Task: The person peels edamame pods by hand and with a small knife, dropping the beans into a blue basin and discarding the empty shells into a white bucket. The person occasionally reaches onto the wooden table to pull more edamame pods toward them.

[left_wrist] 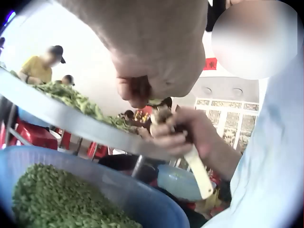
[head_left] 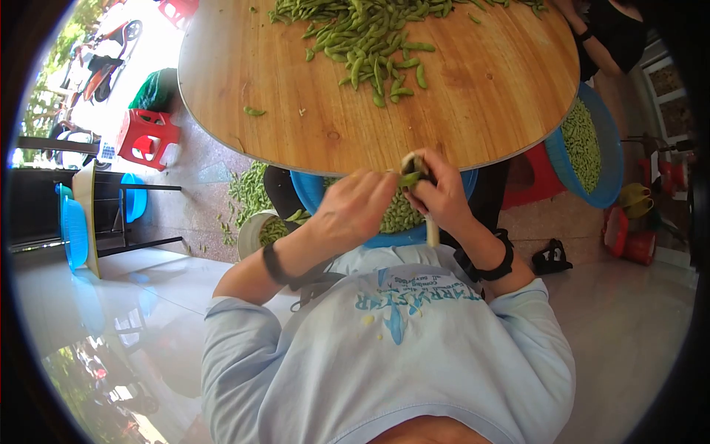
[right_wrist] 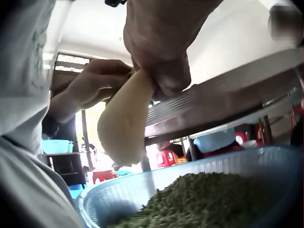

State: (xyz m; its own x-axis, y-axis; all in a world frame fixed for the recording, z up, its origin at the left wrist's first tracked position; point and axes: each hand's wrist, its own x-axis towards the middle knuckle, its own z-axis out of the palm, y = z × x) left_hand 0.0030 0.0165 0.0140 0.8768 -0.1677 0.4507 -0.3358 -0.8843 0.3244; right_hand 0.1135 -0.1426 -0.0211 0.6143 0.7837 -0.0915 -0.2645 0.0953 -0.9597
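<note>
My right hand [head_left: 441, 194] grips a tool with a long cream handle [left_wrist: 199, 175]; the handle hangs down below the fist and its working end is mostly hidden by the fingers. A green soybean pod [head_left: 409, 179] lies between the two hands, close against the right fingers. From the other side my left hand [head_left: 359, 203] pinches the end of the pod with curled fingers. Both hands are just off the near edge of the wooden table [head_left: 296, 133]. Below them stands a blue basket [right_wrist: 114, 190] heaped with shelled green beans [right_wrist: 204, 202].
Many soybean pods [head_left: 362, 44] are piled at the table's far side. Another blue basin [head_left: 608, 148] of beans stands at the right. Pods [head_left: 248, 192] lie on the floor at left beside a tipped white bucket [head_left: 254, 231]. A red stool [head_left: 148, 137] and another person [head_left: 610, 37] are nearby.
</note>
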